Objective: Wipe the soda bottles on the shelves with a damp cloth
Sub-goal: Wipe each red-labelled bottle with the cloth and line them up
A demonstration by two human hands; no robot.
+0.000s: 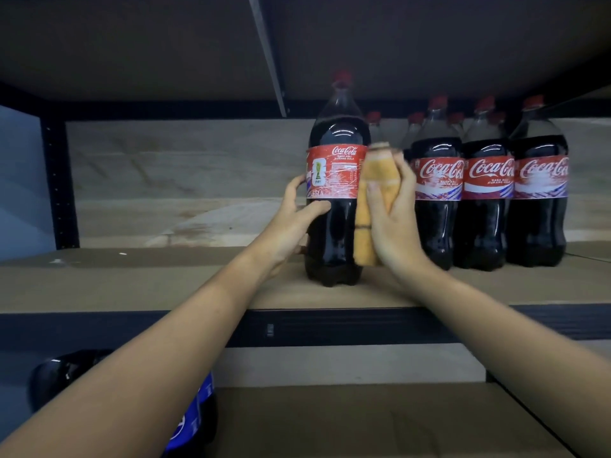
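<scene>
We see the cola bottle upright near the front edge of the shelf, bare board stretching to its left and a row of bottles close on its right; our left hand curls round its dark, red-labelled side. Our right hand grips a folded orange cloth against the bottle's right flank.

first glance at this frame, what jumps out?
The lone Coca-Cola bottle at the middle of the shelf, gripped by the left hand while the right hand presses an orange cloth against its side. To its right stands a row of Coca-Cola bottles. A blue-labelled bottle sits on the lower shelf, bottom left.
</scene>
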